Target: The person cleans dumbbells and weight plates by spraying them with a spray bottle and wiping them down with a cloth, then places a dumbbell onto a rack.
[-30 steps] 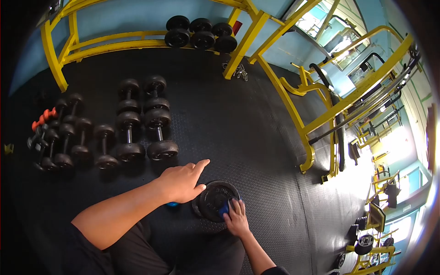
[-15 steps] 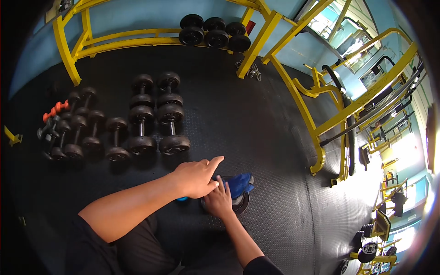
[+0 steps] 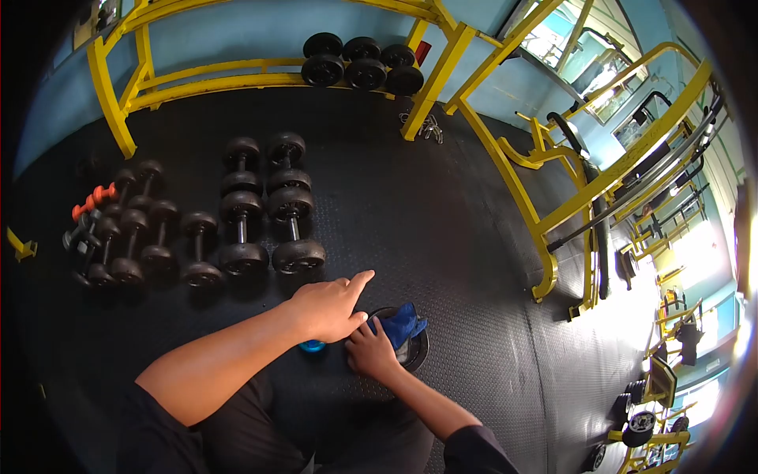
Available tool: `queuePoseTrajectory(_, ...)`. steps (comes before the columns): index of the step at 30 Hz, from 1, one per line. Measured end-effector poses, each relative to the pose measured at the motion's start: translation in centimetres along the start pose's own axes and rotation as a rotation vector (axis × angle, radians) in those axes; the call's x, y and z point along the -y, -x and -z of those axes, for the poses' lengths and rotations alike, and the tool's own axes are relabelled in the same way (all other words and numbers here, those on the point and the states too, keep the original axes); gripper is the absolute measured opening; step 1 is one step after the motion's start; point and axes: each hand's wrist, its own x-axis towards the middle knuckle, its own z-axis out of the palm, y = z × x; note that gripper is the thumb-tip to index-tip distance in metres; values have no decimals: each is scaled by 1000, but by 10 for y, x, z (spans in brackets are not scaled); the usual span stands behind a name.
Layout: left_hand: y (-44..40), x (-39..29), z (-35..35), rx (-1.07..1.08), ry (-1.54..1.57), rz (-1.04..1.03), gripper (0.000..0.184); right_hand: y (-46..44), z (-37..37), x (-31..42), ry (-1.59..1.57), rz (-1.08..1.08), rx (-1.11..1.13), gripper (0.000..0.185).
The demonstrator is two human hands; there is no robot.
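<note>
A blue cloth [image 3: 400, 322] lies bunched, one corner standing up, in a dark round container [image 3: 423, 353] on the floor. My right hand [image 3: 371, 350] is at the container's left side, its fingers bent against the cloth's left edge; the fingertips are partly hidden. My left hand [image 3: 326, 309] hovers just left of it, back upward. Its index finger points out and its thumb is apart, close to the right fingers. Nothing shows in it, and its other fingers are hidden beneath. Below the left wrist, a small bright blue round object [image 3: 313, 346] is partly covered.
Several black dumbbells [image 3: 243, 225] stand in rows at left, with small orange dumbbells [image 3: 95, 202] at the far left. More dumbbells [image 3: 365, 65] sit by the yellow rack [image 3: 213, 79]. A yellow frame [image 3: 505, 182] with bars rises at right. A chain [image 3: 430, 129] lies near its foot.
My right fingers have gone from stretched to more bent at the cloth. The cloth has bunched up and its corner has risen. My left hand has shifted slightly left; the view has tilted a little.
</note>
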Motion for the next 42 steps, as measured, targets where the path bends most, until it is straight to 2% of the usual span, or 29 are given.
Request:
queuePoseTrajectory(1, 0, 1, 0, -18, -4, -4, 73, -19, 6, -5, 29, -30, 124, 46)
queuePoseTrajectory(2, -1, 1, -1, -32, -5, -12, 74, -37, 10, -11, 28, -46, 126, 46)
queuePoseTrajectory(5, 0, -1, 4, -22, 8, 15, 74, -84, 50, -55, -219, -331, 758, 57)
queuePoseTrajectory(7, 1, -4, 6, -11, 7, 10, 74, -73, 36, -93, -501, -528, 563, 60)
queuePoseTrajectory(9, 4, -6, 6, 12, 17, 9, 74, -57, -27, -148, -847, -561, 547, 58)
queuePoseTrajectory(11, 6, -5, 6, -6, 2, -13, 73, -9, -19, -152, -1142, -676, 283, 57)
queuePoseTrajectory(12, 5, -4, 6, -31, -12, -30, 73, 8, -20, -144, -1148, -687, 278, 57)
queuePoseTrajectory(14, 2, -4, 8, 1, -6, -21, 74, 42, -32, -123, -1508, -1254, 22, 59)
queuePoseTrajectory(15, 1, -4, 9, 26, 1, -3, 74, 55, -34, -108, -1517, -1266, 11, 59)
queuePoseTrajectory(17, -3, -8, 9, 45, -4, -8, 75, 72, -40, -72, -1681, -1545, -364, 65)
queuePoseTrajectory(18, -5, -10, 8, 57, 0, -2, 75, 79, -56, -55, -1694, -1558, -384, 65)
queuePoseTrajectory(20, -9, -12, 4, 78, -29, -12, 76, 79, -97, -22, -2017, -1596, -876, 65)
queuePoseTrajectory(23, -13, -15, -3, 23, -97, -79, 75, 46, -74, 36, -1852, -1833, -1227, 63)
queuePoseTrajectory(25, -13, -23, -2, 31, -86, -33, 77, 15, -73, 62, -1727, -2049, -1291, 65)
queuePoseTrajectory(27, -13, -29, -2, 45, -81, -16, 78, -13, -62, 75, -1777, -2220, -1354, 76)
queuePoseTrajectory(28, -12, -31, -3, 56, -50, 15, 80, -17, 13, 75, -1874, -2323, -1326, 78)
queuePoseTrajectory(29, -12, -31, -6, 59, -65, 9, 80, -26, -17, 81, -2117, -2271, -1409, 79)
queuePoseTrajectory(30, -13, -30, -8, 65, -69, -1, 79, -29, -20, 87, -2506, -1788, -1505, 73)
queuePoseTrajectory(31, -14, -29, -10, 66, -72, -10, 79, -41, -17, 89, -2618, -1849, -1322, 73)
queuePoseTrajectory(33, -14, -29, -10, 61, -76, -13, 79, -56, -8, 91, -2780, -1602, -1227, 56)
queuePoseTrajectory(34, -14, -28, -11, 60, -67, -9, 80, -56, -7, 89, -2796, -1582, -1225, 56)
queuePoseTrajectory(36, -13, -28, -13, 48, -74, -7, 79, -49, -6, 87, -2568, -1078, -1118, 35)
queuePoseTrajectory(38, -17, -25, -26, 50, -79, -14, 79, -18, 5, 84, -2505, -1020, -1074, 29)
queuePoseTrajectory(41, -33, -6, -75, 8, -154, -324, 81, 50, 0, 79, -2354, -965, -920, 19)
queuePoseTrajectory(42, -28, -16, -91, 63, -308, -328, 82, 77, -2, 78, -2345, -931, -929, 20)
